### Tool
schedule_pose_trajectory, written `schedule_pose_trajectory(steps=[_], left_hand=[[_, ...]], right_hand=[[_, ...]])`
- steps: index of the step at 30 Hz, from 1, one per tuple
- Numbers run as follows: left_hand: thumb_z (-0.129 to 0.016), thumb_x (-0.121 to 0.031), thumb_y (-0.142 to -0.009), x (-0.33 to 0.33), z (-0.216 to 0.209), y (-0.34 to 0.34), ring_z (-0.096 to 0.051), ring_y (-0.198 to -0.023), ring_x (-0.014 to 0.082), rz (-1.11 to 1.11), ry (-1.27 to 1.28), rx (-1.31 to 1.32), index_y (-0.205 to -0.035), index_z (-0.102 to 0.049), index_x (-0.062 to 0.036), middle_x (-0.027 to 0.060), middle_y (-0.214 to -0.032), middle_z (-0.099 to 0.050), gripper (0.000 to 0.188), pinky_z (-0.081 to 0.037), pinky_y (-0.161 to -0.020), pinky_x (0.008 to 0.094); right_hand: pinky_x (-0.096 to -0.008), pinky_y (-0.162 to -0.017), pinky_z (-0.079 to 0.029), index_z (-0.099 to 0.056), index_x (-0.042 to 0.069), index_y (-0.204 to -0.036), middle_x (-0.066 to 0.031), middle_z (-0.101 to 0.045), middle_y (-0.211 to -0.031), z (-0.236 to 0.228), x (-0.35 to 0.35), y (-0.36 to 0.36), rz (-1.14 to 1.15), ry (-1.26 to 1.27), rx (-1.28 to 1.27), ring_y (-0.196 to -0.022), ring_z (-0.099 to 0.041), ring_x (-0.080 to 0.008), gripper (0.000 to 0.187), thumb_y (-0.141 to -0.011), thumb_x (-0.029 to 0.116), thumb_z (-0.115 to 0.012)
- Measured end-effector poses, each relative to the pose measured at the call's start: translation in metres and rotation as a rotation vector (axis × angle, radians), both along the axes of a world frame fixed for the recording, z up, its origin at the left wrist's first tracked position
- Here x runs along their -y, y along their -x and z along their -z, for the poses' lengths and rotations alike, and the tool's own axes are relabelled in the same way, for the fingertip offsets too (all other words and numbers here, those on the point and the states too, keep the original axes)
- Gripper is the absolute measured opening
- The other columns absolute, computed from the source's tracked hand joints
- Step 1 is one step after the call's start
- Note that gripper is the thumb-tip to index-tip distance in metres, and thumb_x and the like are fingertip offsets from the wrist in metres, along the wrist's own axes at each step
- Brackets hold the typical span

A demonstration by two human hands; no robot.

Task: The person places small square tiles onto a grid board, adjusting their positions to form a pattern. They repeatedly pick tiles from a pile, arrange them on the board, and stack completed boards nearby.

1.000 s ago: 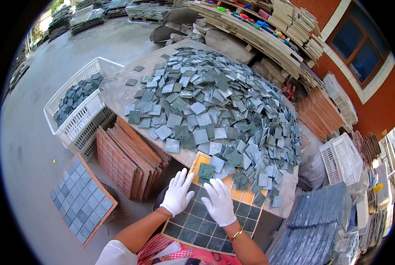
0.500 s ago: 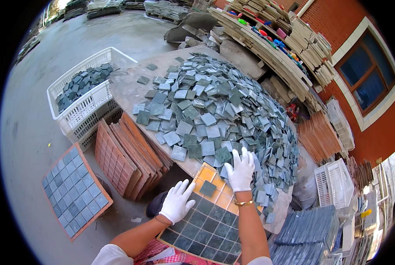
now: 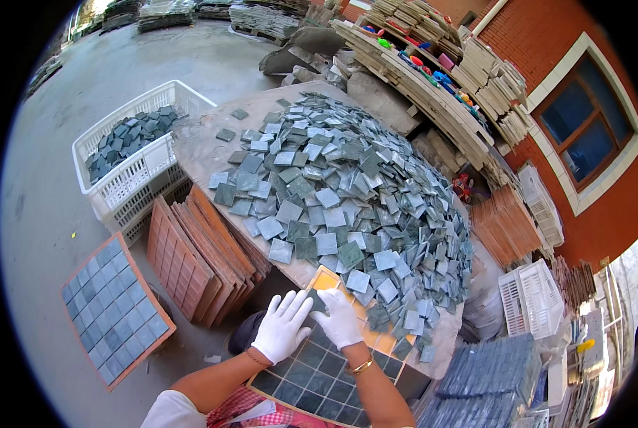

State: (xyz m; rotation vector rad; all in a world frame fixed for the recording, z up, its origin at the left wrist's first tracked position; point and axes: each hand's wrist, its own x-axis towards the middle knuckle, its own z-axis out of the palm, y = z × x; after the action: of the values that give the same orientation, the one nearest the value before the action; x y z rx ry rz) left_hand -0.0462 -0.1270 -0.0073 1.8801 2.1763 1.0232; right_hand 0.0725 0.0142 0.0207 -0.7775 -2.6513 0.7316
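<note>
R hand point(image 3: 339, 317) moved from pile point(image 3: 365, 189) to yellow tray point(image 3: 325, 279). L hand point(image 3: 283, 328): fingers spread, nothing visibly gripped. Dk tile point(image 3: 318, 302) betw. hands, at tray; R fingers bent by it, hold unclear. Prob. seating tile; next needs squaring w/ grid.

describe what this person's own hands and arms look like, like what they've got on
The left hand and right hand wear matching plain white close-fitting gloves. A thin dark bracelet circles the left wrist; a shiny gold-coloured band circles the right. A white fabric sleeve ends near the left elbow; both forearms are bare.
</note>
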Motion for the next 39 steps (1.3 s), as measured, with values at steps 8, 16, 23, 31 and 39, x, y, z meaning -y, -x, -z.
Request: schedule_pose_trajectory(steps=[8, 16, 23, 31, 39], left_hand=[[-0.066, -0.039, -0.084, -0.021, -0.01, -0.004, -0.038, -0.137, 0.0302, 0.115, 0.057, -0.111, -0.135, -0.052, -0.0052, 0.0123, -0.141, -0.049, 0.063, -0.023, -0.114, 0.0532], [-0.058, -0.056, -0.085, -0.047, 0.001, -0.007, -0.034, -0.141, 0.0303, 0.058, 0.031, -0.174, -0.143, -0.043, -0.0018, 0.0164, -0.146, -0.044, 0.081, -0.019, -0.116, 0.0527], [-0.061, -0.039, -0.089, -0.041, -0.002, 0.002, -0.035, -0.138, 0.037, 0.076, 0.0, -0.016, -0.142, -0.04, 0.0011, 0.0222, -0.148, -0.038, 0.07, -0.024, -0.115, 0.0489], [-0.068, -0.019, -0.083, -0.036, 0.006, -0.016, -0.04, -0.136, 0.0325, -0.134, -0.006, 0.117, -0.138, -0.044, 0.0029, 0.0216, -0.145, -0.043, 0.064, -0.028, -0.114, 0.045], [-0.069, -0.025, -0.082, -0.03, 0.002, -0.019, -0.041, -0.134, 0.037, -0.202, -0.085, 0.038, -0.137, -0.045, 0.0044, 0.0223, -0.141, -0.047, 0.066, -0.026, -0.115, 0.0468]], right_hand=[[-0.0414, -0.096, -0.047, -0.056, 0.006, -0.126, -0.0173, -0.055, -0.131, -0.029, -0.05, -0.016, 0.19, -0.3, 0.058, -0.117, -0.056, -0.0349, 0.052, -0.08, 0.022, -0.073], [-0.0409, -0.094, -0.048, -0.055, 0.004, -0.128, -0.0194, -0.057, -0.119, -0.021, -0.076, -0.024, 0.087, -0.265, 0.161, -0.109, -0.057, -0.0369, 0.057, -0.078, 0.024, -0.075], [-0.04, -0.087, -0.05, -0.056, 0.004, -0.127, -0.0202, -0.062, -0.112, -0.012, -0.067, -0.027, 0.105, -0.287, -0.018, -0.1, -0.061, -0.0366, 0.05, -0.082, 0.021, -0.071], [-0.0299, -0.061, -0.05, -0.065, 0.004, -0.113, -0.0118, -0.068, -0.09, -0.019, -0.048, 0.002, 0.323, 0.311, -0.244, -0.059, -0.06, -0.0159, 0.024, -0.09, 0.009, -0.061], [-0.0377, -0.08, -0.052, -0.069, 0.007, -0.1, -0.0131, -0.064, -0.097, 0.001, -0.05, 0.017, -0.018, -0.163, -0.089, -0.091, -0.064, -0.0313, 0.018, -0.083, 0.009, -0.067]])
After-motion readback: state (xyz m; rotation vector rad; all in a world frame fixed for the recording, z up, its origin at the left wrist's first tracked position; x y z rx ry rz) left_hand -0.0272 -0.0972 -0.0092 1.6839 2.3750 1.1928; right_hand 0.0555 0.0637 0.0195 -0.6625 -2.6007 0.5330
